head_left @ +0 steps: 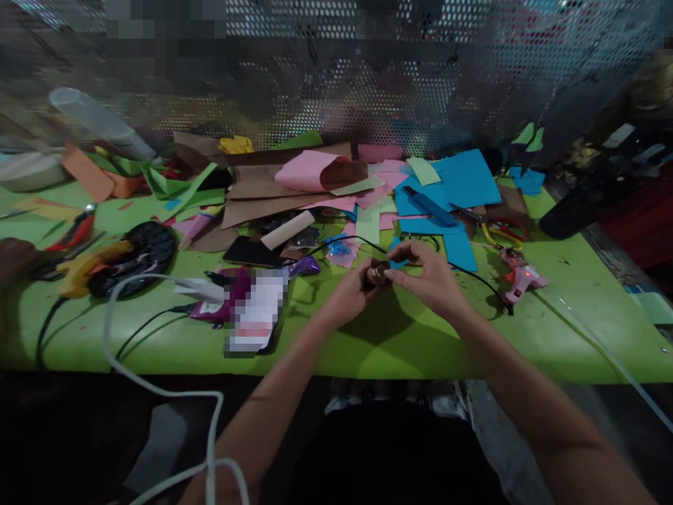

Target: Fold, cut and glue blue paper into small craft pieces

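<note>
Both of my hands meet above the green tabletop [336,337], near the middle of the bench. A small brown piece [377,272], rounded and perhaps felt, is pinched between them; its exact kind is too dark to make out. My left hand [357,286] has its fingers closed around the piece from the left. From the right, my right hand [425,275] presses thumb and fingertips against it. Just beyond the hands lie blue felt sheets [446,189] and a black cable [362,240].
Pink felt [308,170] and brown sheets are heaped along the back. A pink glue gun [520,277] with a red light stands at right. Left are a yellow glue gun [78,270], red-handled pliers [78,228] and a phone [257,308]. A white cable [158,389] crosses the front edge. Another person's hand [15,259] is at far left.
</note>
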Action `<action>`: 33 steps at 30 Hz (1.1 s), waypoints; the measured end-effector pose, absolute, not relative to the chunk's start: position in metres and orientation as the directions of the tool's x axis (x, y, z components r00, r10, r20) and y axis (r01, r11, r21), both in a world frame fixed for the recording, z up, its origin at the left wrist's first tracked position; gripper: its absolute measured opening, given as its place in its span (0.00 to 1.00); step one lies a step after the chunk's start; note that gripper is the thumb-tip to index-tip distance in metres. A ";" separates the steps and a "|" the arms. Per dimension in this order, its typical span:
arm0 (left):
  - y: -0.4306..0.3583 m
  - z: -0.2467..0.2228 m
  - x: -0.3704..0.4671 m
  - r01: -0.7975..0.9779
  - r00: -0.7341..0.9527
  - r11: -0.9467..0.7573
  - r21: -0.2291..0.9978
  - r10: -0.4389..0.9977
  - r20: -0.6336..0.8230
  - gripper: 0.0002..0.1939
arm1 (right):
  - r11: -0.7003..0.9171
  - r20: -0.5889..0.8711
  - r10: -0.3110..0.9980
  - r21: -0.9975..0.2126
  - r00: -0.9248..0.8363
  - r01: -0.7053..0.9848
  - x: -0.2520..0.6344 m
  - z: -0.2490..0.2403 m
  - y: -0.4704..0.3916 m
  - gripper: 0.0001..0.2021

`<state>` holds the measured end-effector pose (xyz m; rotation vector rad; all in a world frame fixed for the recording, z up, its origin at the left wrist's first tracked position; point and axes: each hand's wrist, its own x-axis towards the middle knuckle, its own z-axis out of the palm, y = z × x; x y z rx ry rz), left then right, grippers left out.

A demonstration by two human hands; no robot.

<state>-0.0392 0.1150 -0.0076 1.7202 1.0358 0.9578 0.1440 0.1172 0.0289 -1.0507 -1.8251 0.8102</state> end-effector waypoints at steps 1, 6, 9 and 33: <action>0.115 -0.008 -0.039 0.235 0.343 -0.262 0.936 0.923 0.173 0.12 | 0.398 0.311 0.907 -0.852 -0.283 0.340 0.143 0.028 0.117 0.09; 0.115 -0.011 -0.040 0.252 0.326 -0.264 0.931 0.929 0.175 0.09 | 0.327 0.227 0.930 -0.869 -0.289 0.372 0.137 0.024 0.117 0.07; 0.114 -0.013 -0.040 0.295 0.324 -0.279 0.914 0.929 0.179 0.08 | 0.304 0.207 0.941 -0.865 -0.268 0.399 0.135 0.022 0.117 0.06; 0.121 -0.020 -0.044 0.216 0.238 -0.319 0.923 0.934 0.267 0.08 | 0.692 0.631 0.703 -0.501 -0.328 0.519 0.137 0.024 0.113 0.08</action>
